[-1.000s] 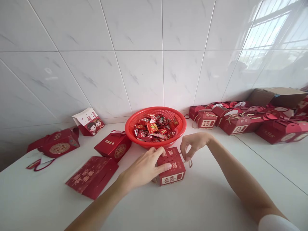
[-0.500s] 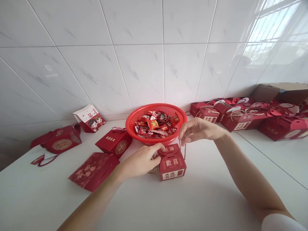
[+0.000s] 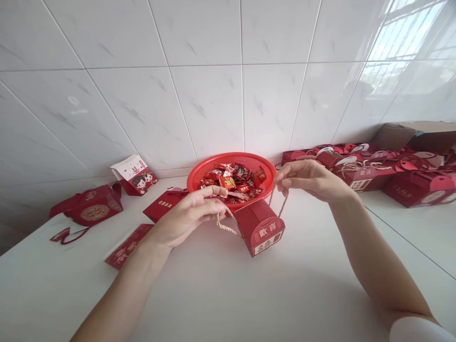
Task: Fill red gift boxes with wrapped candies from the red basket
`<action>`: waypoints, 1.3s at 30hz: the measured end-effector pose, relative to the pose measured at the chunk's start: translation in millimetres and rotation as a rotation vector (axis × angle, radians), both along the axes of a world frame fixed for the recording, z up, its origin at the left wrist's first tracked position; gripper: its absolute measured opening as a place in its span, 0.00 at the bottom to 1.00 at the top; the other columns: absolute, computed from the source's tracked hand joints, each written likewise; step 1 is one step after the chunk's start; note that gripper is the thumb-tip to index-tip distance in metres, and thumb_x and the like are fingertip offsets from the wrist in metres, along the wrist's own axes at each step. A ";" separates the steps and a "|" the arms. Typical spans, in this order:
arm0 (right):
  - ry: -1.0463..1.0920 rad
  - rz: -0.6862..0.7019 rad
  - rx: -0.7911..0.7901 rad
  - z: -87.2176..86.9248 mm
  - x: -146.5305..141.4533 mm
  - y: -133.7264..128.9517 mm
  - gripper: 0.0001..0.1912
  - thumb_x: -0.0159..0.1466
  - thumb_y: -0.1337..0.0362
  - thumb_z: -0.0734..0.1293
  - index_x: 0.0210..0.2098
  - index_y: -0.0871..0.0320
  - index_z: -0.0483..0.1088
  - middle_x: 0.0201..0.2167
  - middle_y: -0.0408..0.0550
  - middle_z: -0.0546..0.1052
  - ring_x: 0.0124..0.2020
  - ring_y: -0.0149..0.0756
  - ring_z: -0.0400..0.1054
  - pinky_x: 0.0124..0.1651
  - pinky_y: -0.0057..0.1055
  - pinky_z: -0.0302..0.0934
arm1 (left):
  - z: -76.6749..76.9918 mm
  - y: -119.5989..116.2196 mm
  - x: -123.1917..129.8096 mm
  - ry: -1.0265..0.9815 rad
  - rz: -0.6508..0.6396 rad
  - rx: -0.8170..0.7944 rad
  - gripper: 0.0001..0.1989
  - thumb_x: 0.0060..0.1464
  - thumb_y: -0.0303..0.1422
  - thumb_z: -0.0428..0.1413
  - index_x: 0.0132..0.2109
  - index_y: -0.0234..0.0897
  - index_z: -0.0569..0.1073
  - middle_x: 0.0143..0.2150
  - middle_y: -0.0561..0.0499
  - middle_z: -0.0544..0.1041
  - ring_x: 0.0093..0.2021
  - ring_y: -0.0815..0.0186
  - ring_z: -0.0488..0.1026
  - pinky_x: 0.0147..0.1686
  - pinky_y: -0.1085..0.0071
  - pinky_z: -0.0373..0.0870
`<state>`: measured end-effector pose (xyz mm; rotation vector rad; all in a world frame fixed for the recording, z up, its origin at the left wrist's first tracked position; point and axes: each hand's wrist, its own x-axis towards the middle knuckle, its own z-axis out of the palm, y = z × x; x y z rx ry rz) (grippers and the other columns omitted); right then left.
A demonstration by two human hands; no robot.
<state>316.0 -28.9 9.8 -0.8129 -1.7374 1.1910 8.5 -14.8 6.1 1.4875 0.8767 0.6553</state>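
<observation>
A red plastic basket (image 3: 231, 157) holds wrapped sweets (image 3: 233, 179); before it, the left hand (image 3: 188, 213) and right hand (image 3: 311, 179) each pinch a twine handle (image 3: 225, 224) of a red gift box (image 3: 260, 228).

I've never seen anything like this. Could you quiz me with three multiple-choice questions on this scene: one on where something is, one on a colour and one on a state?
1. Where does the red plastic basket of wrapped sweets stand?
A. Inside a cardboard carton
B. Against the tiled wall
C. On the floor

2. What colour are the sides of the box between the hands?
A. Blue
B. Green
C. Red

3. What is the state of the box's twine cord?
A. Gripped by both the left hand and the right hand
B. Lying loose on the counter
C. Cut off from the box

Answers:
1. B, the basket sits at the back of the white counter, at the wall.
2. C, its sides are red apart from a white label.
3. A, each hand grips a stretch of the cord.
</observation>
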 end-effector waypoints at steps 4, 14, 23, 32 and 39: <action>0.036 -0.112 0.058 5.5 -2.1 -9.4 0.08 0.61 0.60 0.74 0.36 0.58 0.77 0.29 0.45 0.76 0.31 0.31 0.71 0.36 0.30 0.69 | 6.2 -4.2 -3.1 -0.235 0.052 -0.008 0.15 0.53 0.37 0.60 0.47 0.39 0.72 0.31 0.51 0.76 0.38 0.60 0.76 0.45 0.60 0.73; -0.234 -0.173 0.148 1.5 -53.0 -32.3 0.13 0.59 0.56 0.75 0.30 0.59 0.72 0.30 0.46 0.77 0.32 0.33 0.70 0.38 0.32 0.67 | -11.8 -24.1 9.3 -0.149 -0.227 0.141 0.30 0.58 0.44 0.60 0.66 0.46 0.66 0.63 0.41 0.73 0.67 0.47 0.65 0.62 0.49 0.66; -0.386 -0.380 0.171 -2.4 -63.1 -41.9 0.06 0.58 0.69 0.67 0.25 0.56 0.67 0.23 0.42 0.74 0.26 0.31 0.66 0.31 0.29 0.62 | -20.0 -43.4 28.4 0.148 -0.032 0.545 0.32 0.57 0.45 0.62 0.66 0.46 0.66 0.67 0.45 0.68 0.68 0.50 0.62 0.67 0.52 0.62; -0.457 -0.347 0.146 -7.4 -74.0 -44.9 0.07 0.56 0.72 0.66 0.25 0.56 0.64 0.23 0.40 0.72 0.25 0.29 0.64 0.28 0.28 0.56 | -64.3 -37.5 48.3 0.347 0.035 0.744 0.27 0.60 0.40 0.58 0.64 0.42 0.63 0.60 0.43 0.72 0.60 0.52 0.69 0.58 0.54 0.69; -0.671 -0.296 0.144 -10.1 -73.5 -41.3 0.08 0.53 0.72 0.65 0.24 0.56 0.60 0.21 0.38 0.69 0.22 0.26 0.57 0.24 0.26 0.48 | -77.2 -35.5 58.3 0.440 -0.020 0.818 0.05 0.60 0.31 0.51 0.40 0.40 0.71 0.38 0.48 0.77 0.42 0.56 0.73 0.42 0.60 0.72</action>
